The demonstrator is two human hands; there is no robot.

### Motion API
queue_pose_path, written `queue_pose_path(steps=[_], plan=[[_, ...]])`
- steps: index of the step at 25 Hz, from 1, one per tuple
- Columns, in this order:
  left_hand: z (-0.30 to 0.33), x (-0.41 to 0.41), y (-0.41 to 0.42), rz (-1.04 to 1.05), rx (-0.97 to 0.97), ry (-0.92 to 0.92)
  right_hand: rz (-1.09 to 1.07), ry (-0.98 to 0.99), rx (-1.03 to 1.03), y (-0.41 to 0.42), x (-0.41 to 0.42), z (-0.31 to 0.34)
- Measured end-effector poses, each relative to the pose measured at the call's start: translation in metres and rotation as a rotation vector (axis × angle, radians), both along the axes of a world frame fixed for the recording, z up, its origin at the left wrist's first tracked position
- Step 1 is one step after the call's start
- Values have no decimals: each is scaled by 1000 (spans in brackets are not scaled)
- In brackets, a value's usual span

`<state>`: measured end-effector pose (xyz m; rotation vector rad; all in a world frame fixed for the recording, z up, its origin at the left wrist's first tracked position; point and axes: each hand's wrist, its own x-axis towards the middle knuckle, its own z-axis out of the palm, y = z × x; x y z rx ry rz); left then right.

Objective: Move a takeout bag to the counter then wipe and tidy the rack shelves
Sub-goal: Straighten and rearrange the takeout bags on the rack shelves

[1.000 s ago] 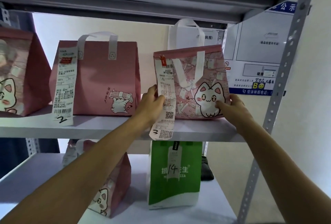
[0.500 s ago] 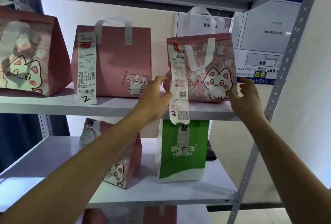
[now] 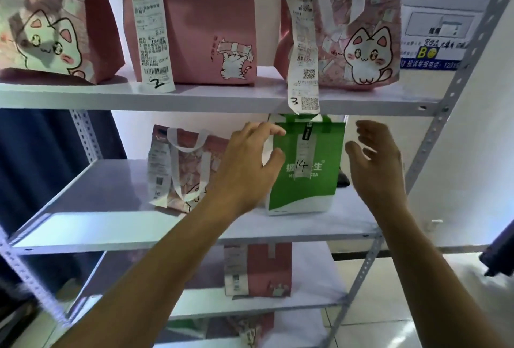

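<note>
Green bag (image 3: 306, 178): flanked by left hand (image 3: 247, 164) and right hand (image 3: 378, 164), both spread wide, holding nothing.
Beside it: pink cat bag (image 3: 186, 169).
Overhead: receipt (image 3: 303, 50) dangling.

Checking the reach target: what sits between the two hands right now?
Head view: the green bag marked 14 stands between the left hand and right hand. Both are open; whether either touches it, I cannot tell.

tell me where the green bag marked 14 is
In the head view, the green bag stands on the middle shelf, right of a pink cat bag, between both hands.
</note>
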<state>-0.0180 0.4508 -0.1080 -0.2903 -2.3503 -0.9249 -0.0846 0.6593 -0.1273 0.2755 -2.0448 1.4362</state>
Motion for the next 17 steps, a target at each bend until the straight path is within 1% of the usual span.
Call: queue_pose_path(steps=[5,10,13,17], plan=[[-50,10,1,-14,60,-73,6,-101,72,0,13,-49],[-101,-24,14,-38,114,-261,8,-209,77,9,-4,-97],[-129,-55,22,-30,200,-394,21,-310,42,19,-28,-120],[-159,-89,29,55,368,-507,31,-409,-40,31,-68,-144]])
